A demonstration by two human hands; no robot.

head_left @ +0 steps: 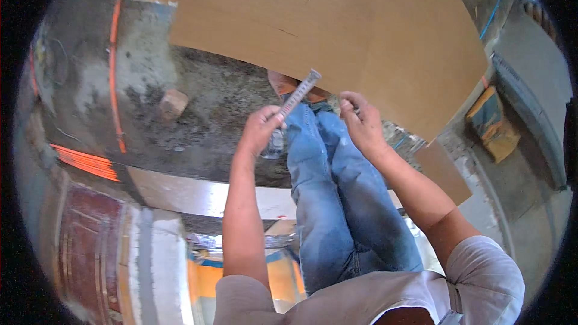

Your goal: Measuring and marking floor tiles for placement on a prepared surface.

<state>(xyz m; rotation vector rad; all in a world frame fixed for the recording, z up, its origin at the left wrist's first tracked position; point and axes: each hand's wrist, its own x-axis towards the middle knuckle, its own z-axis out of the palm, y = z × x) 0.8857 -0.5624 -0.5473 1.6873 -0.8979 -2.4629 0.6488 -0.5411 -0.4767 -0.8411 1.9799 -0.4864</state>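
Observation:
My left hand point(262, 127) is closed on a tape measure point(299, 95). A short stretch of its pale, marked blade slants up and right from my fingers, and its end lies close to the near edge of a large brown board point(337, 30). My right hand point(363, 121) is curled just below that same edge, to the right of the blade. Something small and dark shows between its fingers, too small to name. The two hands are apart, above my jeans-clad legs.
Orange conduit point(113, 66) runs along the stained concrete floor at left, near a brick-like block point(174, 104). More orange tubes point(85, 162) lie lower left. A pale board strip point(186, 191) crosses behind my legs. A torn paper bag point(494, 125) lies at right.

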